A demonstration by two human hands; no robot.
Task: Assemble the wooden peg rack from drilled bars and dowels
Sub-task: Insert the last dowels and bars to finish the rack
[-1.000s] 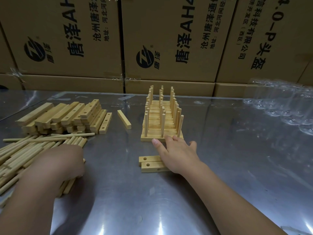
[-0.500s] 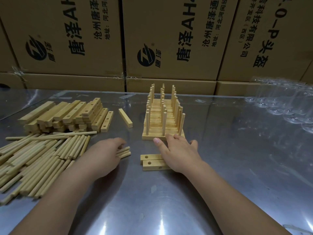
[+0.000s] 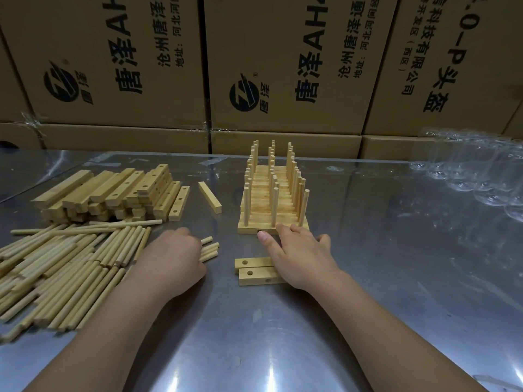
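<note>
A bunch of dowels (image 3: pixel 210 248) is gripped in the curled left hand (image 3: pixel 172 261), ends poking out to the right. The right hand (image 3: pixel 300 256) is laid flat, fingers spread, over two drilled bars (image 3: pixel 252 271), fingertips (image 3: pixel 262 235) touching the front edge of the peg rack (image 3: pixel 271 199), which is sat mid-table (image 3: pixel 368 278). Loose dowels (image 3: pixel 56 264) and stacked bars (image 3: pixel 113 193) are piled off left, with cardboard boxes (image 3: pixel 283 66) lined up behind.

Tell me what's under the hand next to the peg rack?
Two drilled bars lie under the right hand. Their left ends, each with a hole, stick out; the rest is covered by the palm. The fingers touch the peg rack's front bar.
</note>
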